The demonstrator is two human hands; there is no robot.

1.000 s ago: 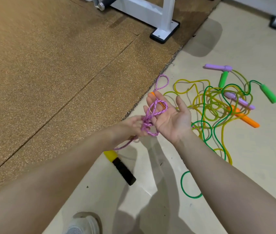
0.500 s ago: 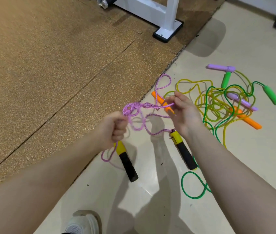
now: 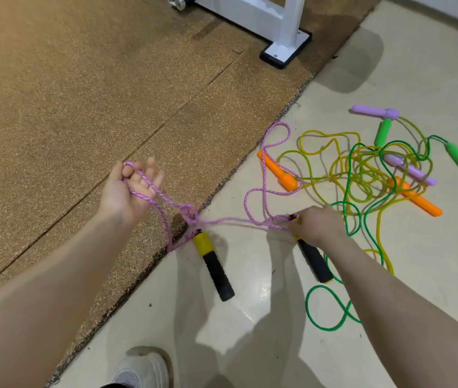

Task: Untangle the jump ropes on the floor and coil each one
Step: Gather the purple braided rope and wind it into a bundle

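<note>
Both hands have drawn apart since half a second ago, when they worked close together over a bunched loop; the pink braided rope [image 3: 222, 219] is now stretched out between them above the floor [image 3: 250, 317].

Over the brown mat [image 3: 68, 93], the left hand [image 3: 129, 189] sits palm up with its fingers loosely curled, and a loop of the pink rope is hooked over them. From there the cord runs down to a small snarl [image 3: 191, 215] right at the mat's edge, which looks like a remaining knot, though blur makes that hard to confirm. Just below the snarl lies one yellow-and-black handle [image 3: 213, 264], flat on the tile.

Further right, the right hand [image 3: 318, 225] pinches the cord where it meets the second yellow-and-black handle [image 3: 313, 259], whose grip pokes out beneath the wrist. A slack pink loop [image 3: 275, 163] trails up past an orange handle [image 3: 278, 172], so this rope may not be fully free of the pile.

At the far right, the yellow and green ropes [image 3: 362, 175] remain heaped in a tangle with their purple, green and orange handles. Spreading the pink rope exposes its last knot; coiling has not begun.
</note>
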